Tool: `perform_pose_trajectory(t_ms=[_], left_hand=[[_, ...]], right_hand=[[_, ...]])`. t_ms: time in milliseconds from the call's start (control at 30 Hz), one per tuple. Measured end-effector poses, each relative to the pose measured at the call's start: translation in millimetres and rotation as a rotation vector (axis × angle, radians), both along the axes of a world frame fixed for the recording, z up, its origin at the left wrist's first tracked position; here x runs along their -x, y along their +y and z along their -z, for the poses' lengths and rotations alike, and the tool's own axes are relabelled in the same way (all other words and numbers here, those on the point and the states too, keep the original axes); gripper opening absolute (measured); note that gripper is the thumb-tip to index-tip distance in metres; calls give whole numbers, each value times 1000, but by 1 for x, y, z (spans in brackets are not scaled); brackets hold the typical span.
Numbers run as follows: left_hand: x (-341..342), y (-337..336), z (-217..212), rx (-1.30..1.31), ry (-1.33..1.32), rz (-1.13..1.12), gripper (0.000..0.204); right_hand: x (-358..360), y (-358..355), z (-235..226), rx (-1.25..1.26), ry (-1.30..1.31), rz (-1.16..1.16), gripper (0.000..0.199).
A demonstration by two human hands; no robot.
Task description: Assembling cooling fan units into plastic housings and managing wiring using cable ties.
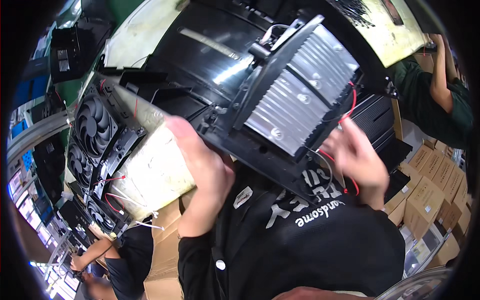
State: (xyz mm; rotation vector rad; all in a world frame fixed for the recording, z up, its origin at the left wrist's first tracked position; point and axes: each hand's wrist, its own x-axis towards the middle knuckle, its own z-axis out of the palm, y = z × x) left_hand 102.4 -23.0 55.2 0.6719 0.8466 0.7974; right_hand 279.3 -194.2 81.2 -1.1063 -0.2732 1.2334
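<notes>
Fingers of the left hand (200, 157) curl around the black plastic frame (265, 150) held at chest height, carrying a ribbed metal heatsink (300, 95); the right hand (357, 157), blurred, half-open, touches thin red wires (345, 112).

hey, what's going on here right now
A person is holding up a black plastic frame that carries a finned aluminium heat sink. The left hand grips the frame's lower edge, while the right hand, blurred, is at the red wires beside the heat sink. To the left, black fan assemblies lie in a row on a workbench. Brown cardboard boxes are stacked at the right, and other people work nearby.
</notes>
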Motion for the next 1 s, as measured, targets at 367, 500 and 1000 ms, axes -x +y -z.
perform_pose_trajectory(t_ms=[367, 500, 1000], left_hand=[[-7, -64, 19, -134, 203, -57, 72], [-19, -50, 5, -487, 337, 190, 76], [-18, -16, -22, -158, 211, -50, 65]], right_hand=[[-131, 77, 4, 125, -106, -211, 43], [-121, 74, -3, 102, -162, -144, 42], [-87, 89, -3, 10, -308, -175, 58]])
